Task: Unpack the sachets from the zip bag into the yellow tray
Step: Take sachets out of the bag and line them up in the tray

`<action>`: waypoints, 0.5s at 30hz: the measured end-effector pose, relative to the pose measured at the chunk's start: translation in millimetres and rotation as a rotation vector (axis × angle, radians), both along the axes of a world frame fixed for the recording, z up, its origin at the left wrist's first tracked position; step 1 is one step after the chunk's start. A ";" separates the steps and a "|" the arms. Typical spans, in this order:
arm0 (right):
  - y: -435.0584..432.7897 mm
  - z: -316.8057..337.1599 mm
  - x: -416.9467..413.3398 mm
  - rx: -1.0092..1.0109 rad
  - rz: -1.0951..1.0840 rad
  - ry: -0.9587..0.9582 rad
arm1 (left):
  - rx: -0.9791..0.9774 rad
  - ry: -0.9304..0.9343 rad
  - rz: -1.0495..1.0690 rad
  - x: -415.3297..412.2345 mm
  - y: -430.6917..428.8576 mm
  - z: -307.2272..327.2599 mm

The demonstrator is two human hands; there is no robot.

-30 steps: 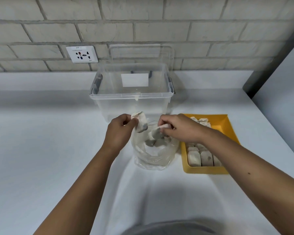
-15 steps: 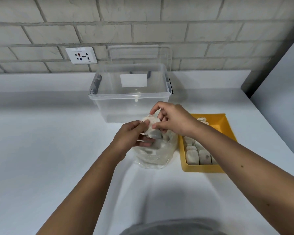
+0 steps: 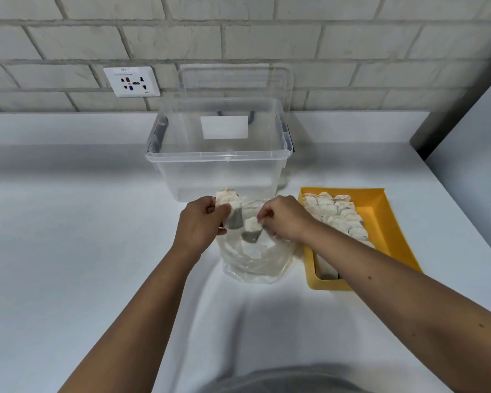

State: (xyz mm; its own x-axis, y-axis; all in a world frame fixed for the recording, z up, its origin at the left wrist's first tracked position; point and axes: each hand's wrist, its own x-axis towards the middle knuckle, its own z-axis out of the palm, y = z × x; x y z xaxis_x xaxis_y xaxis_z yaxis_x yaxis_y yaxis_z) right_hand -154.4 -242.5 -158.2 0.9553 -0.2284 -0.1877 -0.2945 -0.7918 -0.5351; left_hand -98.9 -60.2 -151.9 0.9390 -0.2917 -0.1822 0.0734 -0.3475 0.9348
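Note:
A clear zip bag (image 3: 255, 262) stands open on the white counter, with a few white sachets still inside. My left hand (image 3: 200, 222) pinches a small bunch of white-and-grey sachets (image 3: 230, 211) at the bag's left rim. My right hand (image 3: 284, 219) pinches one sachet (image 3: 251, 231) just above the bag's mouth. To the right lies the yellow tray (image 3: 383, 222), with rows of several sachets (image 3: 332, 211) along its left side; my right forearm crosses its near corner.
A large clear storage box (image 3: 219, 165) stands directly behind the bag, its lid leaning on the brick wall. A wall socket (image 3: 131, 82) is at the back left. A grey panel (image 3: 471, 143) bounds the counter on the right.
My right hand dropped from the left hand's sachets back to the bag and now lifts out one sachet. My left hand still holds its bunch at the bag's left rim.

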 end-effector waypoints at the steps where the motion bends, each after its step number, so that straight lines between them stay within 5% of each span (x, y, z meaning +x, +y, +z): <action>1: 4.2 -5.6 1.5 -0.041 -0.018 -0.017 | 0.002 0.001 0.001 0.6 -0.1 -1.0; 7: 18.8 -23.1 9.4 -0.239 -0.010 0.049 | 0.024 0.003 -0.012 4.5 -0.3 -5.5; 15: 15.1 -29.4 14.7 -0.196 -0.025 0.091 | 0.073 -0.009 -0.011 5.3 -1.5 -4.4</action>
